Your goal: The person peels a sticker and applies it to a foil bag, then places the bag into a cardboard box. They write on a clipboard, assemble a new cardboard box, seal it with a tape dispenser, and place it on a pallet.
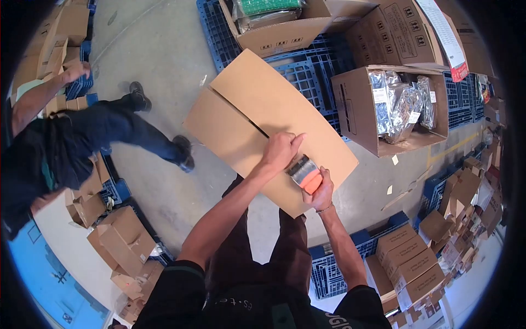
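Note:
A large cardboard box stands in front of me with its top flaps folded down; a dark gap runs between the flaps. My right hand is wrapped round an orange and grey tape dispenser over the near right part of the box top. Just left of the dispenser, my left hand is closed over the flap beside the near end of the visible gap. What its fingers hold, if anything, is too small to make out.
An open box with silvery bags stands at the right, near blue pallets. Another open box with green boards is at the top. A person strides at the left. Stacked cartons stand at the lower right.

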Tool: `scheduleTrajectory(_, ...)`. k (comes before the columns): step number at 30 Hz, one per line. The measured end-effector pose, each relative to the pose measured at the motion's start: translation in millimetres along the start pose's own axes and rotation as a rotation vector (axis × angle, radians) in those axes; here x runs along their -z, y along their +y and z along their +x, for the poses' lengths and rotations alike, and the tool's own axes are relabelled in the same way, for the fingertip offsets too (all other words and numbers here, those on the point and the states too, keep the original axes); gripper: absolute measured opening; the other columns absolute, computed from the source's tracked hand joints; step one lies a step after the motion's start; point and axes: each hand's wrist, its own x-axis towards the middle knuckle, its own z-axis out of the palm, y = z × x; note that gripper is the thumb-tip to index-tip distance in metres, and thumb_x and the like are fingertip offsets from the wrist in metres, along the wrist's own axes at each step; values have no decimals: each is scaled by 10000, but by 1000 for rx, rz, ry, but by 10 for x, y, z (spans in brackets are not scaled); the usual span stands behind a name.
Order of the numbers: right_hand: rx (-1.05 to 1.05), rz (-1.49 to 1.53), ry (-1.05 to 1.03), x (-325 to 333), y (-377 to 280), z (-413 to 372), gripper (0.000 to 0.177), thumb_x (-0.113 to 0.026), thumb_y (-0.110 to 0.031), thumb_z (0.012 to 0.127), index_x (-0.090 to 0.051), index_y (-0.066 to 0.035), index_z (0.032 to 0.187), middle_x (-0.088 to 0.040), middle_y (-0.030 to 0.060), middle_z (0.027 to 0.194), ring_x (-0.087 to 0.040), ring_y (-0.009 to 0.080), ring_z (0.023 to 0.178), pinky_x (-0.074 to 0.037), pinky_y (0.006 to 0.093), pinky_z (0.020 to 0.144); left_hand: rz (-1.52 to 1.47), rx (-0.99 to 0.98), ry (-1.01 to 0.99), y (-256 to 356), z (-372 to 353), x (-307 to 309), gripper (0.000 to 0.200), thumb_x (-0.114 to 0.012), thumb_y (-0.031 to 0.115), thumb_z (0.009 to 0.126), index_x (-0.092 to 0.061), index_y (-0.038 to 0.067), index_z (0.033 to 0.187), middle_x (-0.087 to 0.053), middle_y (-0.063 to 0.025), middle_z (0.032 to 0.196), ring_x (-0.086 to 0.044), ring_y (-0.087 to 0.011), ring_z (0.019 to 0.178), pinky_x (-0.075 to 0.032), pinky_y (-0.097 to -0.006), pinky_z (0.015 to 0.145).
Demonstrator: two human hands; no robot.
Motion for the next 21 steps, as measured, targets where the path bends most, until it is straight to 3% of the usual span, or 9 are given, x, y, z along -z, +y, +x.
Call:
scheduleTrajectory(2,318,-653,-142,-202,-899,81,456,-646,-213,748,-450,29,1082,-594,106,785,-630,250,712,-509,344,634,-54,-23,60,80,-11,271,450,-615,320,865,-593,-44,600,-552,-234,574,-571,-377,536,-446,-439,531)
scheduleTrajectory(3,333,-646,-121,-272,-956,130,593,-728,-158,614,-443,46,1091,-569,128,726,-624,294,687,-494,363,597,-67,-16,105,79,-26,376,448,-628,288,862,-571,-49,572,-523,-227,533,-528,-369,475,-424,-420,494)
scheduleTrajectory(6,359,-752,-164,-348,-1057,179,650,-692,-126,618,-415,58,1176,-572,160,793,-621,337,710,-500,384,598,-137,1,154,60,-63,524,458,-646,241,861,-537,-64,537,-466,-206,464,-440,-307,371,-384,-374,439)
scheduleTrajectory(8,472,-787,-175,-322,-992,172,760,-676,-98,602,-353,54,1274,-568,198,907,-617,376,744,-505,408,608,-306,-37,104,70,-125,508,469,-638,247,877,-521,-46,530,-412,-116,411,-342,-104,389,-327,-327,404)
scheduleTrajectory(10,557,-733,-156,-369,-999,153,750,-656,-127,630,-376,26,1309,-507,161,839,-557,329,651,-474,401,526,-318,-20,64,34,-74,524,475,-627,261,882,-518,-48,538,-406,-113,417,-332,-109,403,-329,-327,412)
scheduleTrajectory(12,568,-758,-163,-378,-1049,163,767,-643,-102,618,-372,-1,1329,-500,149,827,-557,312,658,-471,380,509,-252,47,-33,80,21,603,447,-630,256,872,-552,-80,589,-465,-186,477,-400,-210,393,-376,-360,456)
scheduleTrajectory(16,552,-936,-284,-394,-1070,184,817,-660,-122,620,-317,-7,1352,-492,156,827,-548,320,651,-462,391,497,-29,82,-65,105,177,640,432,-583,220,888,-545,-78,578,-499,-230,521,-481,-355,445,-421,-421,512)
scheduleTrajectory(17,541,-953,-301,-409,-1088,197,850,-679,-143,644,-261,3,1370,-495,171,849,-535,334,636,-453,405,489,-31,82,-60,125,162,663,432,-583,220,888,-545,-78,578,-499,-230,521,-481,-355,445,-421,-421,512)
scheduleTrajectory(21,541,-997,-278,-460,-1104,155,838,-688,-157,637,-299,-41,1371,-499,165,893,-550,326,653,-459,396,486,-3,6,141,31,79,724,431,-581,203,886,-537,-61,548,-499,-238,528,-506,-402,485,-423,-437,510)
